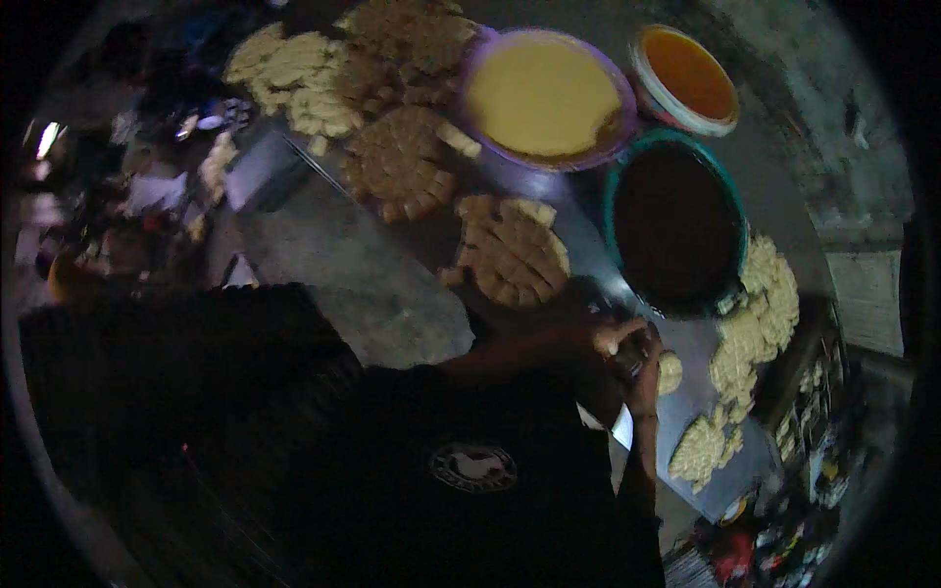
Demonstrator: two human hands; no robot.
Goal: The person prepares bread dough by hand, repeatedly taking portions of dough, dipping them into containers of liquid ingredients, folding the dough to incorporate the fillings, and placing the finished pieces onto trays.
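Note:
My left hand (610, 338) and my right hand (644, 380) come together in front of my body, close to the table's near edge. Their fingers are bent around something small and dark, too dim and blurred to make out. Just right of them lies a pale round piece (669, 373) that looks like dough. Beyond my hands stands a teal tub (612, 211) with a dark brown mass in it. Left of the tub, a brown cluster of pressed-together pieces (515, 253) rests on the metal table (588, 230).
At the far side stand a purple basin (469, 103) of yellow mass and a white bucket (642, 73) with orange contents. More brown clusters (402, 162) and pale clusters (294, 78) lie far left. Pale clusters (735, 363) also line the right edge.

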